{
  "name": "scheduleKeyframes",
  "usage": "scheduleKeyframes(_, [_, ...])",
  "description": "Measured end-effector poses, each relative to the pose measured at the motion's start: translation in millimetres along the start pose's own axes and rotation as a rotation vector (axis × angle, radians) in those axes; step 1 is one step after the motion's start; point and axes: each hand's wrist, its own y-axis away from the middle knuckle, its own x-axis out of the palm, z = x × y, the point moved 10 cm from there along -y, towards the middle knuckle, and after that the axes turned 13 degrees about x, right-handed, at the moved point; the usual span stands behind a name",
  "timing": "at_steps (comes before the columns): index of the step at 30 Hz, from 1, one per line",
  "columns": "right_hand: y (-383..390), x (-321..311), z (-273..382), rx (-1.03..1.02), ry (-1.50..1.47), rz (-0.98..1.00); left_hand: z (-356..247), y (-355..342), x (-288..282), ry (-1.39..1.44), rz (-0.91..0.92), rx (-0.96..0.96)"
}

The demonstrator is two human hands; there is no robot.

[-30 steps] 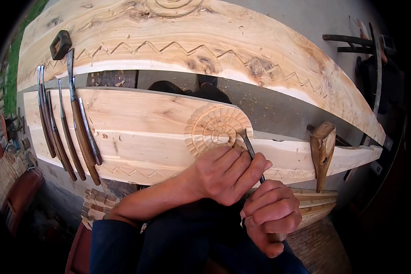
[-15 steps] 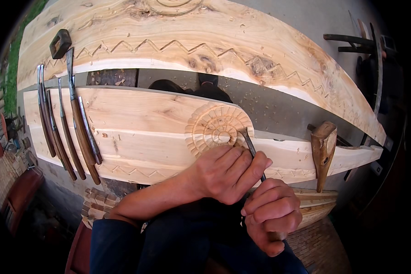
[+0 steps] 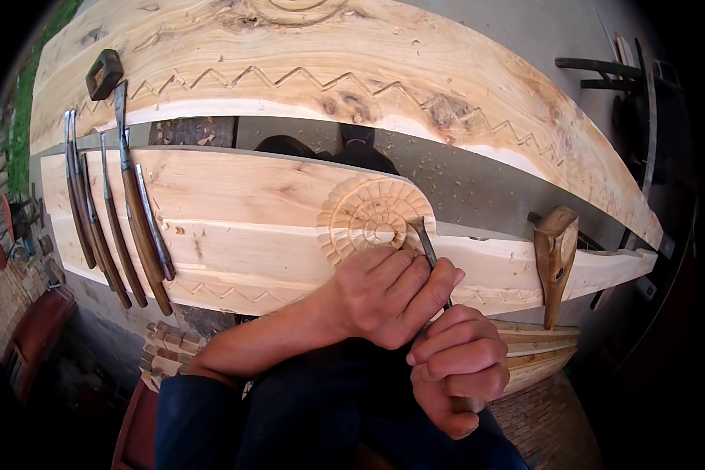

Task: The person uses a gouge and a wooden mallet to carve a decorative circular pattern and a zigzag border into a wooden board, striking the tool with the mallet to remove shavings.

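Note:
A carving chisel (image 3: 426, 240) slants across the near board (image 3: 251, 188), its steel tip on the ring pattern of a carved round rosette (image 3: 366, 216). My left hand (image 3: 388, 296) is closed round the chisel's shank, low over the board's near edge, just below the rosette. Farther back, my right hand (image 3: 460, 368) is wrapped round the handle, of which only the butt end shows. To the right, a wooden mallet (image 3: 554, 254) lies across the board's narrow end. Several more chisels (image 3: 141, 223) lie side by side on the left end.
Beyond a gap, a wider curved plank (image 3: 290, 55) carries a carved zigzag line. A dark square block (image 3: 104, 75) sits on its left end. Wood chips lie on the grey floor (image 3: 462, 184). Stacked small wood blocks (image 3: 168, 348) are at the lower left.
My right hand has shifted slightly left and the chisel's shank has turned a little with it. My left hand has hardly moved; the tip stays on the rosette.

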Motion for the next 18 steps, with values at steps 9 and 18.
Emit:
scheduleKeyframes(9, [0.3, -0.4, -3.7, -0.035, -0.017, 0.032, 0.2, 2.3, 0.8, -0.018, -0.011, -0.007])
scheduleKeyframes(18, [7.8, 9.9, -1.3, -0.108, 0.068, 0.015, -1.6, 2.2, 0.3, 0.016, 0.051, 0.034])
